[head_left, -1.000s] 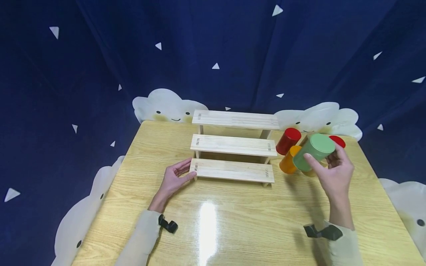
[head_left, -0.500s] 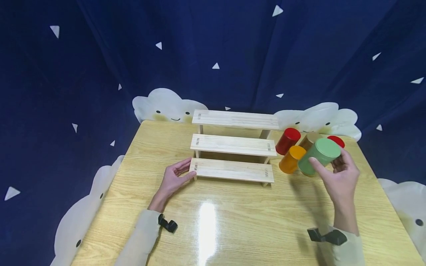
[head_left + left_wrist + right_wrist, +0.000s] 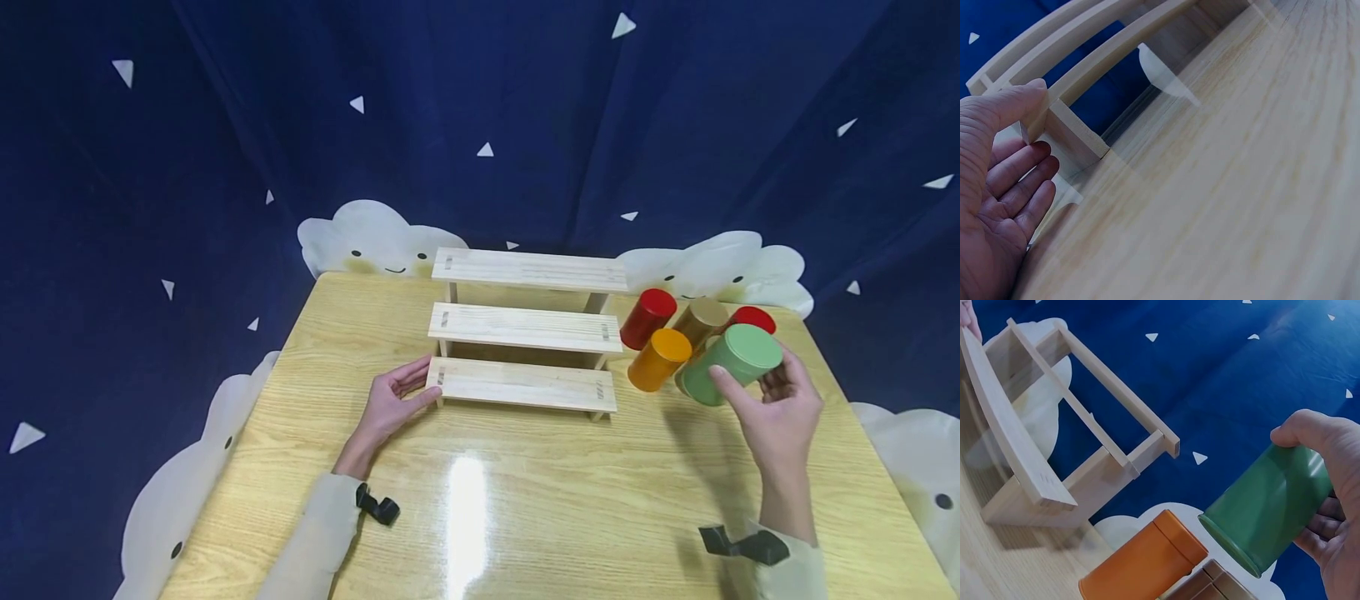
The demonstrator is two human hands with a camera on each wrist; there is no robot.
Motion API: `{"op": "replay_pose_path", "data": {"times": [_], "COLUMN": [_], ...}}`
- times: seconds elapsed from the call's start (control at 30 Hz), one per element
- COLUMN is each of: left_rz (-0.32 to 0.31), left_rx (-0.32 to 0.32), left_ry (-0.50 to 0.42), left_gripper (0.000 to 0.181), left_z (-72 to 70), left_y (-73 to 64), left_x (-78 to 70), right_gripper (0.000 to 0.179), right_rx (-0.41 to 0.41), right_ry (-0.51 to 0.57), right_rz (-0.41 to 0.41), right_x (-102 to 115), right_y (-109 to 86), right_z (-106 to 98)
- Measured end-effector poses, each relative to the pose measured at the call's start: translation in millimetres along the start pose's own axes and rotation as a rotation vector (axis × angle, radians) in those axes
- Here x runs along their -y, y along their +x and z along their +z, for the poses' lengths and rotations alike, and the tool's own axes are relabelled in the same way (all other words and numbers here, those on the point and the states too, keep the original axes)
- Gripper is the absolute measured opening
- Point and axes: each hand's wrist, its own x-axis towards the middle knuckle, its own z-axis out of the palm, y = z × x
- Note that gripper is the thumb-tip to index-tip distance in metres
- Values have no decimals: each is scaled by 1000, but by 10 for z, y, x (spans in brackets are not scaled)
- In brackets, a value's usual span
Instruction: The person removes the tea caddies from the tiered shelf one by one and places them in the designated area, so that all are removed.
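Note:
My right hand [image 3: 783, 417] grips a green cylindrical canister [image 3: 731, 362] between thumb and fingers. In the right wrist view that canister [image 3: 1269, 509] hangs tilted in the air beside an orange canister [image 3: 1144, 559]. A three-tier wooden stepped rack [image 3: 525, 383] stands on the table. At its left end my left hand [image 3: 386, 404] pinches the lowest board, thumb on the top and fingers beneath. The left wrist view shows the thumb pressing the board's corner, with the hand's [image 3: 997, 181] other fingers bent just under it.
Right of the rack stand a red canister [image 3: 648, 319], a gold canister [image 3: 701, 318] and a second red canister [image 3: 753, 317], partly hidden by the green one. A blue curtain [image 3: 525, 100] with cloud shapes closes off the wooden table's [image 3: 555, 500] back and sides.
My right hand has moved right and toward me with the green canister, uncovering more of the orange and gold canisters. The left hand and the rack have stayed in place.

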Motion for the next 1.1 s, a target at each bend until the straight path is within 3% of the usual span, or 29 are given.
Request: {"op": "replay_pose_path", "data": {"times": [0.33, 0.67, 0.97, 1.1], "left_rz": [-2, -5, -4, -9], "left_rx": [-6, -7, -1, -2], "left_ry": [2, 9, 11, 3], "left_gripper": [58, 59, 59, 59], "left_z": [-1, 2, 1, 8], "left_y": [-10, -24, -19, -8], "left_x": [1, -2, -9, -12], "right_gripper": [64, 65, 66, 64], "right_rx": [-35, -59, -78, -88], "right_ry": [10, 95, -16, 5], "right_rz": [34, 66, 73, 69], "right_x": [-93, -137, -233, -281], "right_y": [-23, -56, -66, -61], "right_z": [-92, -138, -197, -230]}}
